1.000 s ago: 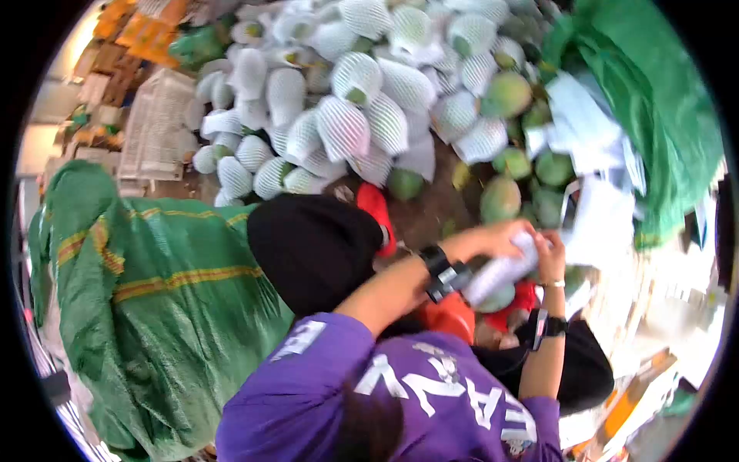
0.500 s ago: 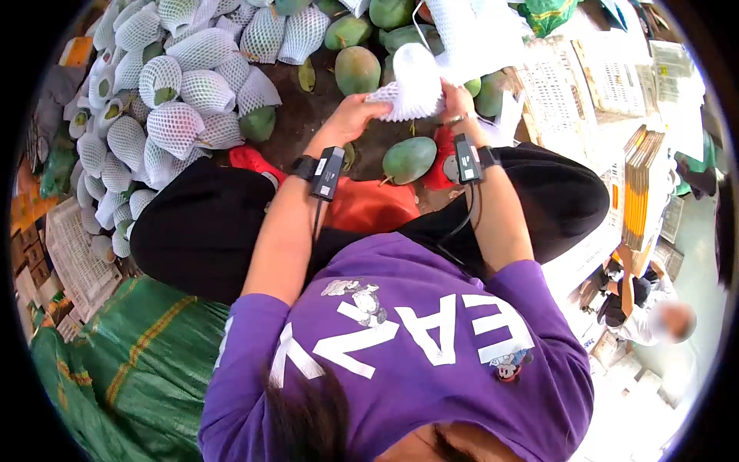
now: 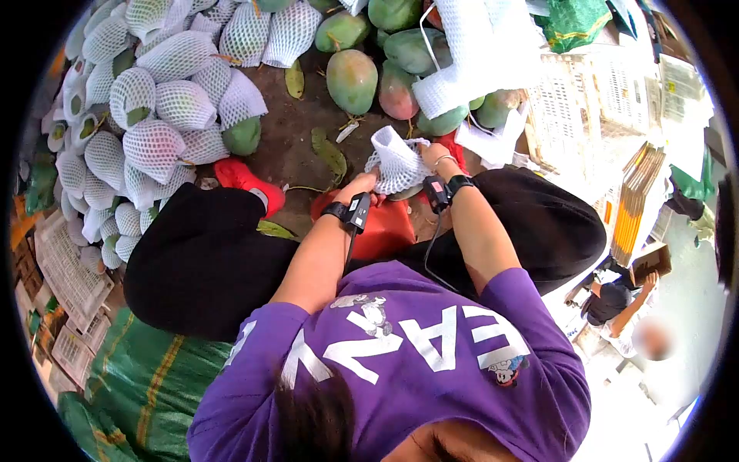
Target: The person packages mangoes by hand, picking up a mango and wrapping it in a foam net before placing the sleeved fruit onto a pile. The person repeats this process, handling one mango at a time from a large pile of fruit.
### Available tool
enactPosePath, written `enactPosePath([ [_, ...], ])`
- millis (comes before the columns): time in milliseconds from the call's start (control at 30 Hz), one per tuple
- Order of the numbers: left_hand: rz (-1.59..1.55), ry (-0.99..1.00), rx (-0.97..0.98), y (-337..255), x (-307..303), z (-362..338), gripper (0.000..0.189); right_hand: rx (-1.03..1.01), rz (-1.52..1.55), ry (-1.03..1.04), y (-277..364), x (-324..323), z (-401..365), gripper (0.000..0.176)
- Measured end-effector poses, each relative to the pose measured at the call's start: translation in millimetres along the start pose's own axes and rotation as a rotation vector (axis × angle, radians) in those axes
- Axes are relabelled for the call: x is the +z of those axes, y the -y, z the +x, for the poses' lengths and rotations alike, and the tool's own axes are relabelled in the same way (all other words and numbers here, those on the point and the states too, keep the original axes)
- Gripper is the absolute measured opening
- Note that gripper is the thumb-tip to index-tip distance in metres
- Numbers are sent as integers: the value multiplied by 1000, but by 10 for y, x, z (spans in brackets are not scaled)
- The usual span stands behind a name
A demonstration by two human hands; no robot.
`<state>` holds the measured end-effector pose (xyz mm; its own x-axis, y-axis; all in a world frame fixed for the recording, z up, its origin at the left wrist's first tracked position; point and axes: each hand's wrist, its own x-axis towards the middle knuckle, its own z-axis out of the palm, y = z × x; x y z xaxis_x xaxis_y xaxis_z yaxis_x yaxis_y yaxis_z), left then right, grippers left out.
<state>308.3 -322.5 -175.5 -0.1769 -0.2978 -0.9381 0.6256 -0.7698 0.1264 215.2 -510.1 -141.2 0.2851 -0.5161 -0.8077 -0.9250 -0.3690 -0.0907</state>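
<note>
left hand (image 3: 369, 183) has its fingers curled tight around one edge of the foam net (image 3: 396, 160), held low over the dirt floor (image 3: 296, 146), with the right hand (image 3: 433, 158) pinching the other edge. tug too hard and that flimsy mesh could rip, or whatever fruit's inside slips out and bruises.

Brown dirt floor (image 3: 296, 146), green woven sack (image 3: 138, 369) lower left, white plastic crates (image 3: 585, 100) right, bright daylight

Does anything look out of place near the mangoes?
Yes, slightly. Loose leaves lie scattered on the dirt, and one bare green mango sits against the net-wrapped pile. The held foam net looks normal.
</note>
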Motion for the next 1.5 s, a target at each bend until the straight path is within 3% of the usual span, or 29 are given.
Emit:
enactPosePath([
  [33,-53,35,-79,-147,72,-266,47,1,28,31,-36,-26,44,54],
  [167,-270,95,-75,-56,3,-126,51,-80,-13,-121,187,-44,-156,46],
  [233,-318,264,-50,-83,-89,-264,49,-123,27,-191,299,-171,-263,44],
  [367,-329,241,20,-62,-205,-247,49,-321,100,-308,650,-538,-507,36],
  [400,-195,334,375,-60,-233,-256,45,-403,51,-377,802,-616,-647,34],
  [467,-656,487,493,-236,-206,-486,44,-540,15,-498,1066,-716,-914,28],
  [533,-711,575,657,-525,-183,-979,48,-706,-1,-614,1370,-877,-1375,25],
  [633,-871,680,843,-783,-326,-1398,48,-779,40,-784,1663,-1024,-1827,24],
  [700,-914,712,927,-872,-461,-1634,48,-896,305,-917,1792,-1126,-2034,19],
  [767,-943,725,977,-862,-555,-1775,48,-768,693,-838,1930,-1150,-2161,17],
  [833,-976,731,1007,-857,-521,-1839,48,-708,911,-485,1904,-1228,-2200,19],
  [900,-1008,755,1031,-819,-437,-1901,48,-626,1042,-342,1877,-1218,-2056,24],
  [933,-1028,811,1071,-816,-359,-1953,49,-623,1027,-339,1809,-1147,-1814,26],
  [967,-1057,731,1031,-831,-316,-1914,50,-617,1011,-334,1758,-1102,-1646,29],
  [1033,-1125,883,1047,-779,-241,-1965,48,-607,1065,-309,1646,-1007,-1493,38],
  [1100,-1158,788,1015,-776,-295,-1827,47,-505,1280,-118,1577,-860,-1273,46],
  [1200,-1051,633,1135,-816,-433,-1835,44,-363,1394,48,1650,-788,-1210,51],
  [1233,-1056,632,1159,-837,-425,-1887,44,-382,1381,56,1648,-761,-1172,51],
  [1300,-1157,794,952,-903,-495,-2087,50,-467,1451,371,1722,-725,-1101,41],
  [1333,-1200,788,1014,-883,-513,-2211,49,-553,1296,476,1624,-790,-1043,29],
  [1400,-1292,702,1167,-976,-783,-2269,48,-453,864,36,1556,-1016,-1120,26],
  [1433,-1345,640,1229,-1001,-1062,-2255,47,-519,311,-412,1362,-1105,-816,23],
  [1500,-1520,369,1365,-1111,-1656,-2508,50,-509,182,-878,990,-1472,-507,25],
])
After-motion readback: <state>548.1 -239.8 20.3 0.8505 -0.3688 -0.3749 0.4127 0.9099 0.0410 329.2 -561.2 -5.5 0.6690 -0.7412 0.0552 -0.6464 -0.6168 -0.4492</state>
